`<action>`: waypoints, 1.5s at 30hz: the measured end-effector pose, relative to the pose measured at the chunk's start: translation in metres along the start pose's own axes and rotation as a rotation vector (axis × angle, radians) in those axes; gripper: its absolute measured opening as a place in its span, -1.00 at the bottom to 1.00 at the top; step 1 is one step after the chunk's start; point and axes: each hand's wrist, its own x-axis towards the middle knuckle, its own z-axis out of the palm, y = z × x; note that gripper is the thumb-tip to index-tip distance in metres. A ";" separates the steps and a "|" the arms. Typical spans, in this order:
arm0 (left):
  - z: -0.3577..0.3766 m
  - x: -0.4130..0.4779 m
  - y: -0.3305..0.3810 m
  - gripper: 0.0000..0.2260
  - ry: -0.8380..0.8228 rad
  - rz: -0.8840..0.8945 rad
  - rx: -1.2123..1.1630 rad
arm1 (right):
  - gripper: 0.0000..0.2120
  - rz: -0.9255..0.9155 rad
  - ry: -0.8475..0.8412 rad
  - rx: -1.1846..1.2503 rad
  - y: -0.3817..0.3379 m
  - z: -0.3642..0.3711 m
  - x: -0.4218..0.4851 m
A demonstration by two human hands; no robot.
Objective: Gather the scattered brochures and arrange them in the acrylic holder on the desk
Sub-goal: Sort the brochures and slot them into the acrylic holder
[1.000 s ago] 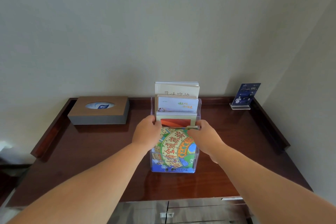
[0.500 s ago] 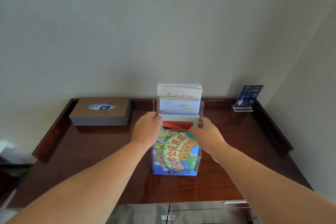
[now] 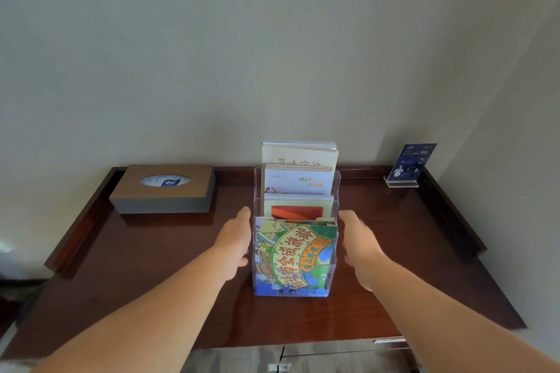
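A clear tiered acrylic holder point(image 3: 335, 191) stands upright in the middle of the dark wooden desk point(image 3: 136, 275). Brochures fill its tiers: a colourful cartoon one point(image 3: 295, 254) in front, a red-orange one point(image 3: 295, 211) behind it, a pale blue one point(image 3: 298, 183), and a white stack point(image 3: 300, 154) at the back. My left hand point(image 3: 235, 239) is beside the holder's left wall and my right hand point(image 3: 359, 241) beside its right wall. Both have straight fingers and hold nothing. Whether they touch the walls is unclear.
A brown tissue box point(image 3: 163, 188) sits at the back left of the desk. A small blue sign in an acrylic stand point(image 3: 410, 165) is at the back right corner. The desk has a raised rim at the back and sides. Drawers show below the front edge.
Both hands let go of the red-orange brochure's top and dropped apart to the holder's two sides. That brochure now sits lower in its tier.
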 end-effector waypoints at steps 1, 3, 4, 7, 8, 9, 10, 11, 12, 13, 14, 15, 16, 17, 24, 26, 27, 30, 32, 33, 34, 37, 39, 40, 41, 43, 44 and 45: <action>0.000 0.001 -0.003 -0.58 -0.065 -0.045 -0.041 | -0.63 0.080 -0.049 0.095 0.004 0.000 0.001; 0.001 0.005 -0.007 -0.55 -0.090 -0.061 -0.076 | -0.48 0.189 -0.137 0.224 0.013 -0.002 0.006; 0.001 0.006 -0.008 -0.55 -0.088 -0.062 -0.097 | -0.44 0.210 -0.165 0.257 0.016 -0.005 0.008; 0.000 0.009 -0.009 -0.55 -0.084 -0.055 -0.132 | -0.39 0.214 -0.205 0.291 0.020 -0.010 0.013; 0.001 0.009 -0.009 -0.55 -0.089 -0.055 -0.137 | -0.39 0.206 -0.213 0.288 0.021 -0.011 0.014; 0.002 0.010 -0.009 -0.55 -0.096 -0.051 -0.142 | -0.39 0.201 -0.220 0.284 0.022 -0.011 0.015; 0.002 0.011 -0.010 -0.55 -0.099 -0.049 -0.149 | -0.40 0.197 -0.224 0.282 0.021 -0.011 0.016; 0.003 0.012 -0.009 -0.54 -0.104 -0.050 -0.151 | -0.40 0.193 -0.222 0.281 0.020 -0.011 0.017; 0.004 0.013 -0.008 -0.54 -0.112 -0.051 -0.153 | -0.41 0.191 -0.217 0.279 0.019 -0.011 0.019; 0.004 0.015 -0.007 -0.53 -0.118 -0.053 -0.158 | -0.42 0.190 -0.214 0.277 0.017 -0.011 0.022; 0.005 0.018 -0.005 -0.53 -0.123 -0.057 -0.163 | -0.42 0.188 -0.214 0.277 0.015 -0.012 0.025; 0.006 0.022 -0.003 -0.52 -0.127 -0.062 -0.168 | -0.42 0.186 -0.217 0.278 0.013 -0.012 0.029; 0.008 0.024 0.000 -0.51 -0.128 -0.066 -0.174 | -0.42 0.185 -0.222 0.277 0.011 -0.013 0.034; 0.009 0.027 0.003 -0.51 -0.129 -0.068 -0.182 | -0.42 0.182 -0.227 0.274 0.009 -0.013 0.040; 0.028 0.067 0.037 -0.53 -0.072 -0.036 -0.223 | -0.38 0.128 -0.272 0.231 -0.022 -0.014 0.096; 0.035 0.082 0.049 -0.56 -0.038 -0.021 -0.232 | -0.38 0.108 -0.290 0.207 -0.034 -0.014 0.115; 0.038 0.089 0.055 -0.57 -0.024 -0.014 -0.232 | -0.38 0.099 -0.297 0.194 -0.039 -0.014 0.125; 0.047 0.107 0.070 -0.58 0.015 -0.001 -0.218 | -0.40 0.080 -0.316 0.168 -0.054 -0.014 0.153; 0.051 0.118 0.079 -0.58 0.038 0.005 -0.214 | -0.41 0.076 -0.329 0.168 -0.061 -0.013 0.169; 0.052 0.123 0.082 -0.58 0.043 0.007 -0.209 | -0.43 0.076 -0.333 0.169 -0.064 -0.012 0.176; 0.053 0.127 0.085 -0.57 0.045 0.008 -0.203 | -0.44 0.075 -0.335 0.172 -0.066 -0.012 0.181; 0.055 0.138 0.093 -0.55 0.055 0.021 -0.200 | -0.46 0.075 -0.341 0.184 -0.073 -0.010 0.193; 0.056 0.143 0.096 -0.54 0.062 0.028 -0.195 | -0.47 0.076 -0.348 0.192 -0.075 -0.010 0.198; 0.056 0.144 0.098 -0.54 0.063 0.031 -0.191 | -0.47 0.075 -0.352 0.195 -0.075 -0.010 0.199; 0.057 0.146 0.099 -0.53 0.063 0.034 -0.187 | -0.48 0.072 -0.357 0.196 -0.076 -0.009 0.201; 0.057 0.150 0.102 -0.53 0.056 0.037 -0.182 | -0.49 0.065 -0.361 0.191 -0.077 -0.008 0.203; 0.057 0.152 0.103 -0.53 0.051 0.039 -0.182 | -0.49 0.065 -0.358 0.192 -0.078 -0.007 0.205; 0.058 0.153 0.103 -0.53 0.047 0.038 -0.180 | -0.49 0.064 -0.359 0.192 -0.079 -0.007 0.205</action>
